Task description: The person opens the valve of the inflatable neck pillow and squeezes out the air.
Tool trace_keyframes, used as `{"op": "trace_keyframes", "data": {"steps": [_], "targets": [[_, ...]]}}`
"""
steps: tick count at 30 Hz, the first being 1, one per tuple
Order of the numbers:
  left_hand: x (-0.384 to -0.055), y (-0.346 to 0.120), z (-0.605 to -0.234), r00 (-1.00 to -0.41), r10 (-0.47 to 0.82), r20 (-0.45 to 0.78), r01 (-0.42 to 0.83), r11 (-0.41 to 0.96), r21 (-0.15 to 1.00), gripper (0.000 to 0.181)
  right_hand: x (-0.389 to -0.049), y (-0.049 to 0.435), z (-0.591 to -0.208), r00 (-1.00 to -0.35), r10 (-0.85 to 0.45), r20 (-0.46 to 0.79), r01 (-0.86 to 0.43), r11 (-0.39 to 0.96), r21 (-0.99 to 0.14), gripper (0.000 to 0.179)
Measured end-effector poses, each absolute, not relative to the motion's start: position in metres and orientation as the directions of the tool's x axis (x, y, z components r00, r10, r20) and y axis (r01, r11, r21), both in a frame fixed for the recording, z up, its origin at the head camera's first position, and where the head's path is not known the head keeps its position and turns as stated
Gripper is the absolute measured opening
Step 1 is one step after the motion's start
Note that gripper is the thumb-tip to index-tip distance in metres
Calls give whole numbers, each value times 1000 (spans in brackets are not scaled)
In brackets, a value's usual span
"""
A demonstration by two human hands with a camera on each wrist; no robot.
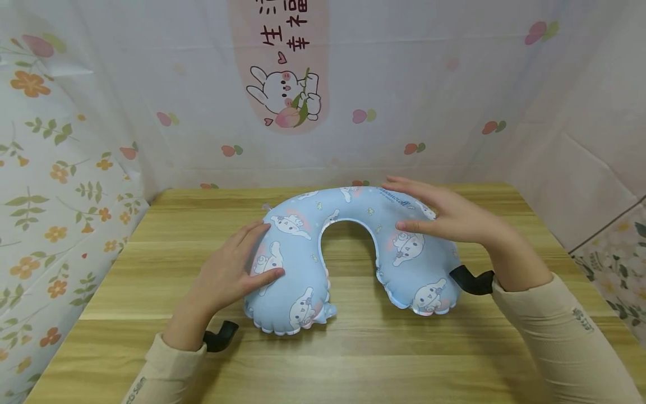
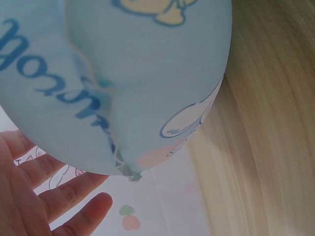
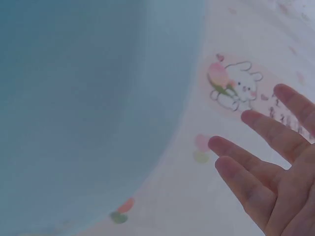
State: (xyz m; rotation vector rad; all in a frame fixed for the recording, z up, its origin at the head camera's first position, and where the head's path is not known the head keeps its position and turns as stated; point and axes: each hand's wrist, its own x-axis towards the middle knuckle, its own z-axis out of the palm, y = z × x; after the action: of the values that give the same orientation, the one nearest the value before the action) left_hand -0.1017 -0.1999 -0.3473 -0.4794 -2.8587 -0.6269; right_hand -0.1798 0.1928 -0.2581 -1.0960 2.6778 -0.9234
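Observation:
A light-blue inflated U-shaped neck pillow (image 1: 298, 264), printed with white cartoon puppies and blue lettering, is at the middle of the table, its opening towards me. Along its left outer side lies my left hand (image 1: 227, 275), thumb extended over the upper face. In the left wrist view that hand's fingers (image 2: 69, 191) are straight and spread beside the pillow (image 2: 157, 88). My right hand (image 1: 444, 216) is at the pillow's right side, its fingers stretched out and spread. The right wrist view shows those fingers (image 3: 246, 187) next to the blue surface (image 3: 98, 98), with a gap between.
The wood-grain table (image 1: 353, 359) extends around the pillow. Behind it hangs a white sheet (image 1: 404, 73) with a rabbit print, and a flowered sheet (image 1: 65, 191) borders the left. A black curved piece (image 1: 220, 336) sits at the left wrist, another (image 1: 471, 280) at the right.

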Motion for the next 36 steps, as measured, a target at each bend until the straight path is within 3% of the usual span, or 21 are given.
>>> {"op": "trace_keyframes", "data": {"steps": [21,36], "targets": [[-101,-201,-348,-931,271,243,351,846,401,89,-225,106,-233,-646,-763,11,-597,496,-631,63],[-99,-203,-350,-922,284,264,372,842,391,90,-262,56,-257,-620,-782,-54,-591,512,-623,61]]}}
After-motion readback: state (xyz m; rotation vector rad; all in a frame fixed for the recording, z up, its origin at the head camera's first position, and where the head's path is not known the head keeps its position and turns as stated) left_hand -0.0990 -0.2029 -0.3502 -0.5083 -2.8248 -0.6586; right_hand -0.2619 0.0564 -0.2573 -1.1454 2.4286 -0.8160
